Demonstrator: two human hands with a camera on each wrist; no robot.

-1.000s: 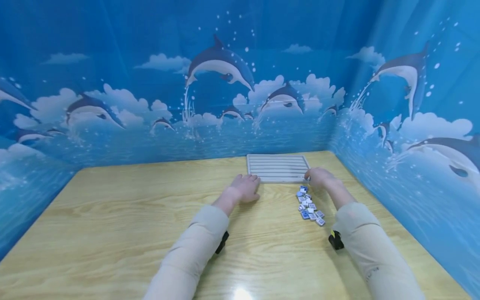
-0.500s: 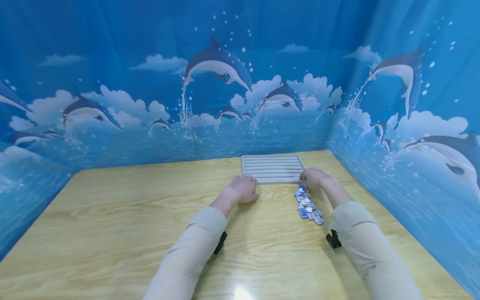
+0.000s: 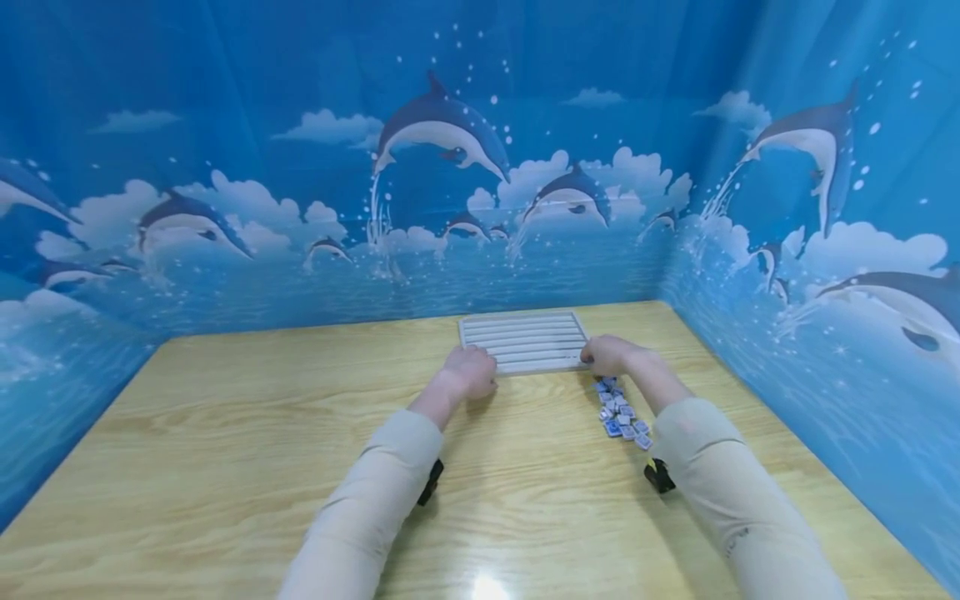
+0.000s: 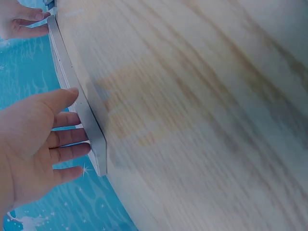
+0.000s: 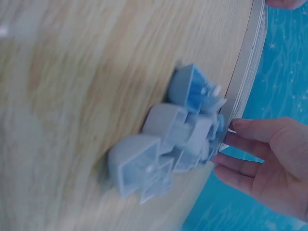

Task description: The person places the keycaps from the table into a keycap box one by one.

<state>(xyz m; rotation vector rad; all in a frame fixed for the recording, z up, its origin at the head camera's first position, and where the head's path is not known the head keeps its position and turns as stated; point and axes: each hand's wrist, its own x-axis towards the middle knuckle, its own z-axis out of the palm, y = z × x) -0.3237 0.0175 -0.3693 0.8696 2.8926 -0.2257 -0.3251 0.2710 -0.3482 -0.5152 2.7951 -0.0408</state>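
A pale grey tray (image 3: 525, 340) with raised parallel ridges lies on the wooden table near the back curtain. My left hand (image 3: 469, 372) is at its left front corner; in the left wrist view the thumb is on the frame edge and the fingertips meet the tray's end. At the right front corner my right hand (image 3: 609, 356) grips the frame between thumb and fingers. Just below that hand is a loose pile of blue and white keycaps (image 3: 621, 421). Up close in the right wrist view, the nearest keycaps (image 5: 137, 163) show hollow undersides, slightly blurred.
Blue curtains (image 3: 337, 192) with printed dolphins hang along the back and right edges of the table (image 3: 262, 433). Black wrist straps (image 3: 659, 477) show beneath both pale sleeves (image 3: 360, 517). A bright light reflection falls on the table's front.
The tray has slid left and slightly nearer, and both hands have shifted left with it. The keycap pile keeps its place, with my right hand now closer above its far end.
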